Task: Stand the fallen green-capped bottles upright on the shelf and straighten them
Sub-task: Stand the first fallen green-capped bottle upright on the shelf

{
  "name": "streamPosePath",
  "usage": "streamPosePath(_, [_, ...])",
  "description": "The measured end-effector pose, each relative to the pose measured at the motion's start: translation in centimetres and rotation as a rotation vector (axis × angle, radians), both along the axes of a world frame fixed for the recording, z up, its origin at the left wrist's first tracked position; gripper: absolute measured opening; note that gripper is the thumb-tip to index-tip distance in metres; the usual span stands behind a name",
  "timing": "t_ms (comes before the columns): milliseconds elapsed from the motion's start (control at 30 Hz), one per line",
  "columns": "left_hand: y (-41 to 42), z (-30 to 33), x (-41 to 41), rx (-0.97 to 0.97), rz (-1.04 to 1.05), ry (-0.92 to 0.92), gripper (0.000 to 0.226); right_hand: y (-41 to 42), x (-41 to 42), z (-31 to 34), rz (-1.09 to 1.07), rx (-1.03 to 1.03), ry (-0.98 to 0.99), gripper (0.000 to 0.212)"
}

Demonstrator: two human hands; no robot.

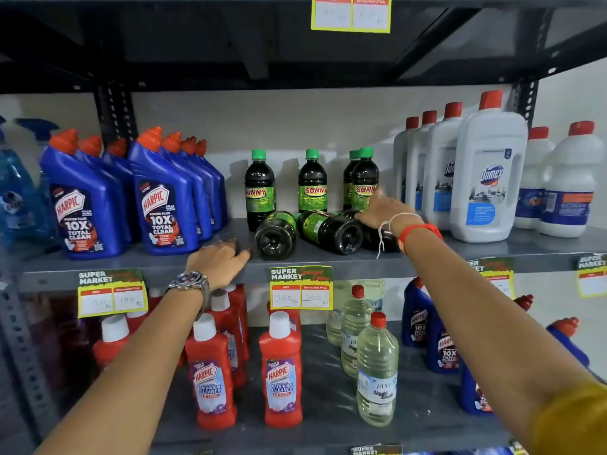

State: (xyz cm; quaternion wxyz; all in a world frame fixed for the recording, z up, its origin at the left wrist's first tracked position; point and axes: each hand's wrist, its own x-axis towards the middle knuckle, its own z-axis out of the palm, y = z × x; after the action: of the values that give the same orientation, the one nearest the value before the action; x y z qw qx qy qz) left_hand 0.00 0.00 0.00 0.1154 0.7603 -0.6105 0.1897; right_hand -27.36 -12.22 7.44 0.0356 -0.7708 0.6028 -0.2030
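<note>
Your left hand (218,262) rests on the shelf (230,274) front edge, fingers (241,254) together and curled onto the lip, holding nothing. A watch (190,282) sits on that wrist.

Just right of it, two fallen bottles (276,234) lie side by side, bases toward you, caps pointing back. The left one (275,236) almost touches your left fingertips; the middle one (330,231) lies against it.

Your right hand (377,213) reaches in over a third fallen bottle (377,236), mostly hidden under wrist and palm. Whether those fingers are clamped on it, you cannot tell from here. Red band (418,231) and white thread on that wrist.

Behind the fallen ones, four green-capped bottles stand upright: one at left (259,188), one centre (312,183), and a pair (363,178) touching each other, just beyond your right fingertips.

Flanking: blue Harpic bottles (164,205) left, white Domex jugs (486,178) right.
</note>
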Motion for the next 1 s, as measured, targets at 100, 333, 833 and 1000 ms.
streamPosePath(100, [-0.1, 0.0, 0.2, 0.126, 0.001, -0.154, 0.058, -0.1, 0.3, 0.6, 0.021, 0.103, 0.035, 0.076])
streamPosePath(333, [-0.3, -0.2, 0.2, 0.123, 0.023, -0.21, 0.045, 0.4, 0.5, 2.0, 0.086, 0.26, 0.154, 0.051])
streamPosePath(833, [0.1, -0.7, -0.5, 0.008, 0.087, -0.149, 0.034, -0.3, -1.9, 2.2, -0.046, -0.069, -0.583, 0.094])
streamPosePath(1000, [0.2, -0.8, -0.3, -0.111, 0.089, -0.028, 0.046, 0.8, -2.3, 1.6, -0.03, -0.285, -0.902, 0.083])
